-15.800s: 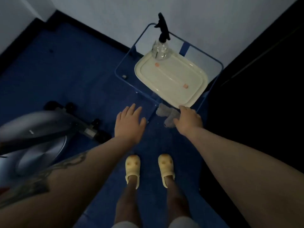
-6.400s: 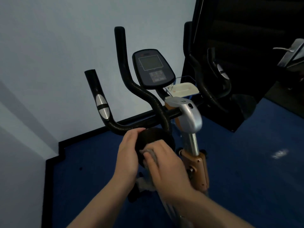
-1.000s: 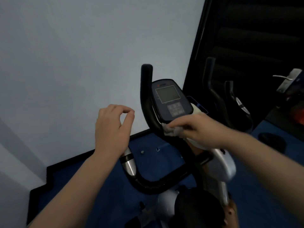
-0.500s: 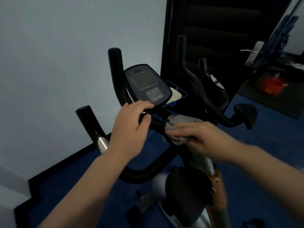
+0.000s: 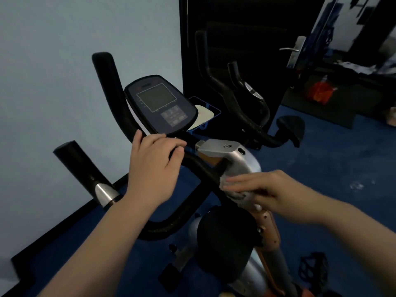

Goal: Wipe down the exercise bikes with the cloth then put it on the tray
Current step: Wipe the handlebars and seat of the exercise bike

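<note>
An exercise bike (image 5: 233, 155) with black handlebars, a silver and orange post and a dark console (image 5: 160, 103) fills the middle of the head view. My left hand (image 5: 153, 170) grips the handlebar just below the console. My right hand (image 5: 263, 189) presses a small grey cloth (image 5: 232, 192) flat against the silver post cover; most of the cloth is hidden under my fingers. The cream tray (image 5: 203, 113) lies on a blue-edged stand behind the console, mostly hidden by it.
A second bike's black handlebars (image 5: 237, 103) stand against a dark door at the back. A pale wall is on the left, blue carpet lies below. The round black knob (image 5: 225, 243) and a pedal (image 5: 312, 269) sit low. An orange object (image 5: 319, 93) lies beyond the doorway.
My right hand slid the cloth from the console's lower edge down onto the silver post. My left hand, held loosely in the air before, closed on the handlebar. My view shifted right.
</note>
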Demonstrator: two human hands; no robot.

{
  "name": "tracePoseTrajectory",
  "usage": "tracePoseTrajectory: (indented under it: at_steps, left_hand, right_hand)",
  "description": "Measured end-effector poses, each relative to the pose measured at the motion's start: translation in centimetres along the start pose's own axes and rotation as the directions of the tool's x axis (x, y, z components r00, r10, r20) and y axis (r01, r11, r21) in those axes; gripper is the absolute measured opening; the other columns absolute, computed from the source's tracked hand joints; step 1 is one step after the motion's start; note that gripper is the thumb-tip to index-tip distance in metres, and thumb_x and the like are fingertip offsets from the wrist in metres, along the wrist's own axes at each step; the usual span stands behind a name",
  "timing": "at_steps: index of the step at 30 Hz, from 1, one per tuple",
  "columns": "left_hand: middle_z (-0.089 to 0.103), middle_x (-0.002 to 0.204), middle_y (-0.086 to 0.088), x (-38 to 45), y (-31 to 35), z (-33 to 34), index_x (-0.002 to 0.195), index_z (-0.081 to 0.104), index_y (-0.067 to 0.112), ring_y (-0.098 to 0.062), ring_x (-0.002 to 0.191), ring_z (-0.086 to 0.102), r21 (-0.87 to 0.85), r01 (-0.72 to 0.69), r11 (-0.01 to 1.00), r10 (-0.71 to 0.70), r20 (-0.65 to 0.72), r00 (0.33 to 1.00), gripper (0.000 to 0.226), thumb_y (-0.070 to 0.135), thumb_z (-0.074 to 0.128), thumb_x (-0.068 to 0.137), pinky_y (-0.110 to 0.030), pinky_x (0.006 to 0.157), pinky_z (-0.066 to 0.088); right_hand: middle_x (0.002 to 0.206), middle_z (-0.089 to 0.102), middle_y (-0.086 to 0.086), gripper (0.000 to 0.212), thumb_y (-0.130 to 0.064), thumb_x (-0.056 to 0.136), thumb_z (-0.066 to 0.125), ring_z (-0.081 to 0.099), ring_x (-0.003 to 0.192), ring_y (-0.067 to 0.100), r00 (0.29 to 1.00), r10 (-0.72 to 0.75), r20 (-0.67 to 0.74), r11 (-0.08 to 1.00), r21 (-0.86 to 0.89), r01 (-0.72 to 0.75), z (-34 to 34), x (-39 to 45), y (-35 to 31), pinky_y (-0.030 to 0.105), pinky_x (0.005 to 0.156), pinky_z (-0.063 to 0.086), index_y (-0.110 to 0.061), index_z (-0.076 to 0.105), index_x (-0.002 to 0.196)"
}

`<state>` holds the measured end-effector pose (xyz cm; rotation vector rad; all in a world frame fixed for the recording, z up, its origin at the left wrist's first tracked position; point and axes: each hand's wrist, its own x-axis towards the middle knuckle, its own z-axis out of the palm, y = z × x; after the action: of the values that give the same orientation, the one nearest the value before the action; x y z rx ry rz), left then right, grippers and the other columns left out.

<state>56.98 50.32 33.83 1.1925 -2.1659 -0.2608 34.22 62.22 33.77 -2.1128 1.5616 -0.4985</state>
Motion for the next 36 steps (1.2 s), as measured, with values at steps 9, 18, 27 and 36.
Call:
tracePoseTrajectory:
  at_steps: [9,18,27,36]
  left_hand:
    - [0.063,0.106,0.020,-0.2,0.6,1.1,0.105,0.068,0.038,-0.010,0.115,0.039,0.155,0.008,0.988,-0.009,0.007,1.000,0.040,0.038,0.028,0.099,-0.027,0.113,-0.016]
    - [0.058,0.096,0.023,-0.2,1.3,1.7,0.098,0.069,0.039,-0.005,0.111,0.035,0.174,0.072,0.982,-0.062,-0.058,0.996,0.039,0.039,0.030,0.096,-0.017,0.108,-0.020]
    - [0.056,0.102,0.027,-0.5,1.2,1.6,0.105,0.068,0.038,0.004,0.117,0.031,0.103,0.084,0.991,-0.079,-0.055,0.995,0.035,0.040,0.034,0.095,-0.019,0.111,-0.017]
    - [0.068,0.110,0.018,-0.9,1.0,-3.2,0.117,0.065,0.027,0.007,0.111,0.055,-0.315,0.226,0.922,-0.224,0.041,0.974,0.027,0.024,0.045,0.099,-0.027,0.113,0.032]
  right_hand:
    - [0.116,0.057,-0.035,0.035,-0.020,0.095,0.053,0.050,0.112,-0.009,0.905,0.142,-0.400,0.988,0.121,-0.101,4.5,4.4,-1.0,0.003,0.096,0.033,-0.040,0.060,0.123]
    - [0.104,0.071,-0.003,0.021,-0.028,0.093,0.058,0.063,0.098,0.014,0.886,0.160,-0.434,0.985,0.126,-0.116,2.4,6.7,-0.1,0.031,0.086,0.048,-0.025,0.070,0.110]
    - [0.069,0.064,-0.017,0.022,-0.050,0.090,0.051,0.061,0.072,0.004,0.951,0.098,-0.293,0.995,0.057,-0.085,0.6,6.7,0.8,0.028,0.058,0.041,-0.036,0.068,0.087]
    - [0.081,0.071,-0.008,0.027,-0.048,0.090,0.048,0.062,0.078,0.012,0.925,0.181,-0.335,0.967,0.233,-0.104,1.7,6.9,-1.8,0.014,0.061,0.041,-0.034,0.068,0.102]
